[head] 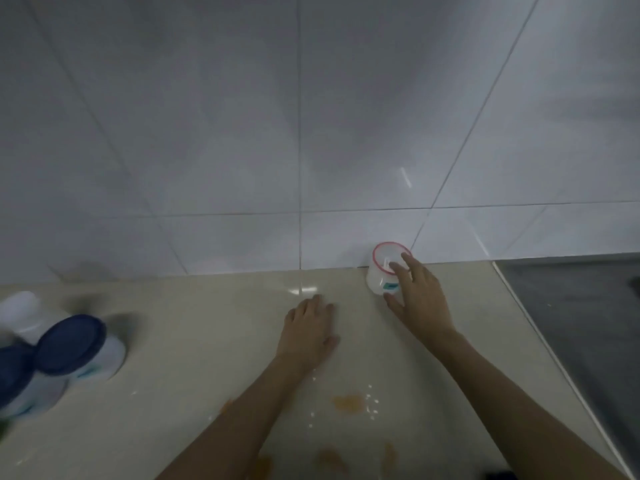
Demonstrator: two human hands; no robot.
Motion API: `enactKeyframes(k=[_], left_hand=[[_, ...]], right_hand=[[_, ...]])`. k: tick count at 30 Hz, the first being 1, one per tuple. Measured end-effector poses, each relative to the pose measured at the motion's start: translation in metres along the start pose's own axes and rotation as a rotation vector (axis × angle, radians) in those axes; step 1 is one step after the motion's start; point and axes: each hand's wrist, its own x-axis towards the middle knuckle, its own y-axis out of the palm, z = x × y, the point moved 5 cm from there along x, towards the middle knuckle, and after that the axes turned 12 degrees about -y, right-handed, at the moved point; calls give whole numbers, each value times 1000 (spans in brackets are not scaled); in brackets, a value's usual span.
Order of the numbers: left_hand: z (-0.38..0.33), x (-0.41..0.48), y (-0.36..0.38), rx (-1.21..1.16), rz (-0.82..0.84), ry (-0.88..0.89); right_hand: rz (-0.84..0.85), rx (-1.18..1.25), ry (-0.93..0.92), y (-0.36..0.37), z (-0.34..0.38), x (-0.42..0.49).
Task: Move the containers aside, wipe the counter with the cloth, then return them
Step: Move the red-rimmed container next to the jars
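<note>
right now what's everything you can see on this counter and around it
pink-rimmed container: one, white with a pink rim, at the back of the counter against the wall
blue-lidded containers: two, white with dark blue lids, at the left edge
white container: one, blurred, behind the blue-lidded ones
orange stains: several patches, near edge of the counter
white specks: scattered, beside the stains
counter: one, beige
wall tiles: white, behind the counter
dark surface: one, grey, at right
left hand: flat on the counter, palm down
right hand: grip closing around the pink-rimmed container
</note>
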Motion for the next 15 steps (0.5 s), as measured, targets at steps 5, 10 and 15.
enactKeyframes(k=[5, 10, 15], left_hand=[[-21, 26, 22, -58, 48, -144], [-15, 25, 39, -70, 28, -187], [-4, 28, 29, -137, 42, -101]], right_hand=[[50, 211, 140, 29, -28, 34], [-49, 405, 233, 39, -34, 39], [-94, 346, 159, 28, -14, 27]])
